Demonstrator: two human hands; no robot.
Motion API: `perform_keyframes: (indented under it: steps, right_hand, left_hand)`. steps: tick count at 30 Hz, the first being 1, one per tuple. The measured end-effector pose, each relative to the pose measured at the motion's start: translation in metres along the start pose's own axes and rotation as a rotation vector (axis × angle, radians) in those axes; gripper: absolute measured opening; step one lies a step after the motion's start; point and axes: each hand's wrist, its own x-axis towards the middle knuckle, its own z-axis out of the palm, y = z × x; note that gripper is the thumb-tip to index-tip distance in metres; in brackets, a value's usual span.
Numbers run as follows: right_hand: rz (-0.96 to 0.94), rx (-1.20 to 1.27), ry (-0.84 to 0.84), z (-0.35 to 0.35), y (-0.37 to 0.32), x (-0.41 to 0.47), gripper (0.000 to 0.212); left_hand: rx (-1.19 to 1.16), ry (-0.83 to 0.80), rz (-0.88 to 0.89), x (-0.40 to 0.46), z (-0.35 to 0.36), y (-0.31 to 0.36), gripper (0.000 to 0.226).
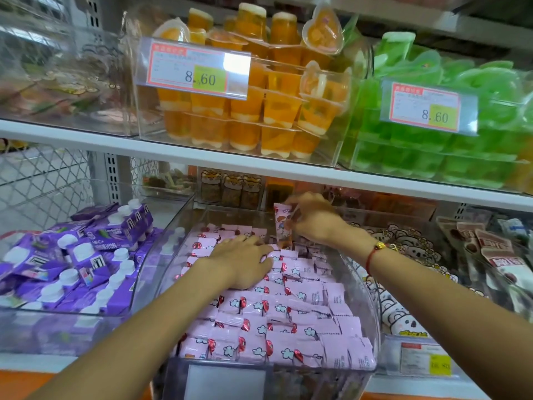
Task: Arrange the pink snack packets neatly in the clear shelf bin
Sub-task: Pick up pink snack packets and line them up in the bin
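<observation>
Pinching one upright pink snack packet with a cartoon figure [282,226], the right hand [315,219] holds it at the back of the clear curved plastic shelf bin [372,307], fingers curled round its top. Left hand [245,261] lies flat, fingers straight, pressing on the rows of pink cloud-print snack packets [277,319] that fill that bin from front to back. Purple cartons with white caps [86,255] sit in the bin just left of it; orange jelly cups [259,111] and green jelly cups [461,140] are on the shelf above it.
</observation>
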Motion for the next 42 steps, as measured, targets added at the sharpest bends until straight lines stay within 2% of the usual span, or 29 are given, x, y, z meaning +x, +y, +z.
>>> perform_keyframes:
  steps: [2,3,6,8,11,14,16,18,20,22,25,27,32,36,40,42]
  right_hand:
    - [0.069,0.076,0.026,0.002,0.001,0.000,0.044]
    - [0.087,0.090,-0.013,0.003,0.003,-0.001,0.038]
    - [0.062,-0.030,-0.305,0.006,0.010,-0.009,0.025]
    - [0.002,-0.078,-0.356,0.008,0.015,-0.013,0.028]
    - [-0.043,-0.061,-0.282,0.008,0.016,-0.019,0.043]
    - [-0.051,-0.118,-0.451,0.011,0.015,-0.025,0.054]
    - [-0.068,-0.159,-0.557,0.013,0.014,-0.026,0.049]
    - [-0.073,-0.164,-0.630,0.010,0.012,-0.023,0.034]
    - [-0.046,-0.108,-0.700,0.003,0.013,-0.019,0.036]
    - [-0.010,-0.039,-0.648,-0.004,0.015,-0.014,0.038]
    - [0.022,0.022,-0.323,0.001,0.019,-0.001,0.027]
    - [0.055,-0.024,-0.197,0.014,0.019,0.009,0.021]
    - [0.107,-0.121,-0.231,0.040,0.021,0.031,0.022]
    - [0.180,-0.101,-0.312,0.047,0.026,0.036,0.020]
    - [0.218,0.043,-0.283,0.046,0.027,0.034,0.013]
    - [0.176,0.091,-0.270,0.043,0.025,0.030,0.011]
  left_hand:
    - [-0.004,0.005,0.004,0.000,0.000,0.000,0.049]
    - [-0.006,0.008,0.007,0.000,0.000,0.000,0.049]
    - [-0.005,0.008,0.009,0.001,0.000,-0.001,0.049]
    - [-0.007,0.004,0.007,0.001,-0.001,-0.002,0.050]
    - [-0.055,0.052,0.000,0.003,-0.003,-0.001,0.049]
    - [-0.110,0.141,-0.013,0.004,-0.002,0.000,0.047]
    - [-0.105,0.173,0.013,0.005,0.000,0.000,0.049]
    - [-0.095,0.158,0.054,0.005,0.003,0.000,0.049]
    - [-0.080,0.111,0.076,0.005,0.007,0.001,0.048]
    - [-0.060,0.075,0.071,0.007,0.009,0.000,0.047]
    - [-0.049,0.073,0.063,0.009,0.012,-0.002,0.048]
    - [-0.054,0.079,0.068,0.010,0.015,-0.003,0.048]
    - [-0.054,0.076,0.067,0.012,0.018,-0.005,0.049]
    - [-0.067,0.089,0.056,0.013,0.019,-0.004,0.049]
    - [-0.064,0.089,0.036,0.014,0.018,-0.004,0.051]
    - [-0.039,0.068,0.037,0.015,0.016,-0.003,0.051]
